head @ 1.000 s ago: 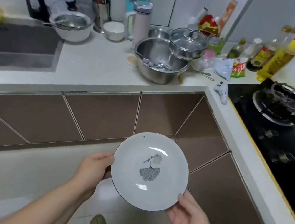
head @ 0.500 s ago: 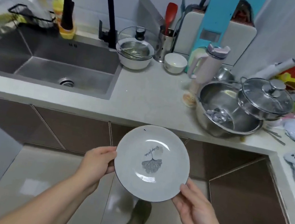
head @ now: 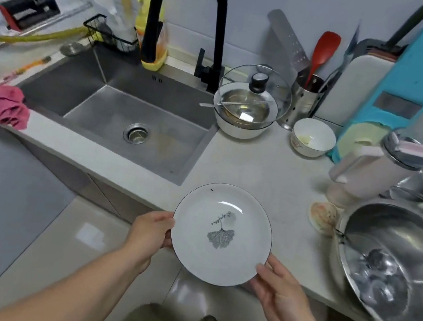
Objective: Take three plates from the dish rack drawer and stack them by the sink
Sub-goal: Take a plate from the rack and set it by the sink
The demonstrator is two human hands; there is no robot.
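A white plate (head: pixel 221 233) with a thin dark rim and a grey leaf print is held face up over the front edge of the pale counter (head: pixel 256 168). My left hand (head: pixel 151 230) grips its left rim and my right hand (head: pixel 277 286) grips its lower right rim. The steel sink (head: pixel 108 103) lies just left of and beyond the plate, under a black tap (head: pixel 187 16). The dish rack drawer is out of sight.
Beyond the plate stand a lidded white pot (head: pixel 246 110), a small white bowl (head: pixel 312 138) and a steel utensil holder (head: pixel 305 100). A big steel bowl (head: pixel 393 272) and a pale flask (head: pixel 376 171) crowd the right. A pink cloth (head: pixel 1 105) lies left of the sink.
The view has swung left from the stove corner to the sink, and I have come closer. The plate, held in both hands throughout, now hangs over the counter edge by the sink.
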